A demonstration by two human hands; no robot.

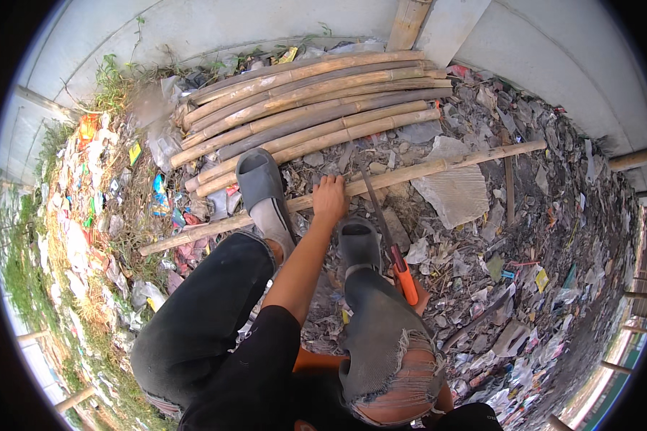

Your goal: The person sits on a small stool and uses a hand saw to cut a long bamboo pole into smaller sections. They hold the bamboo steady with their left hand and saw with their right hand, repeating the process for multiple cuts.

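Note:
A single bamboo pole (424,169) lies slantwise across the ground in front of me, its right end farther away. My left hand (329,197) is closed over the pole near its middle, between my two feet. Just right of that hand, the long narrow blade of a hand saw (378,208) crosses the pole; whether its teeth have cut in cannot be made out. My right hand (423,297) grips the saw's orange handle beside my right knee, which hides most of that hand. My left foot, in a grey slide sandal (260,179), rests over the pole.
Several bamboo poles (309,100) lie side by side beyond, near a pale wall (251,23). A broken grey slab (453,194) sits under the pole's right part. Plastic scraps and litter (496,316) cover the ground; weeds (111,82) grow at the far left.

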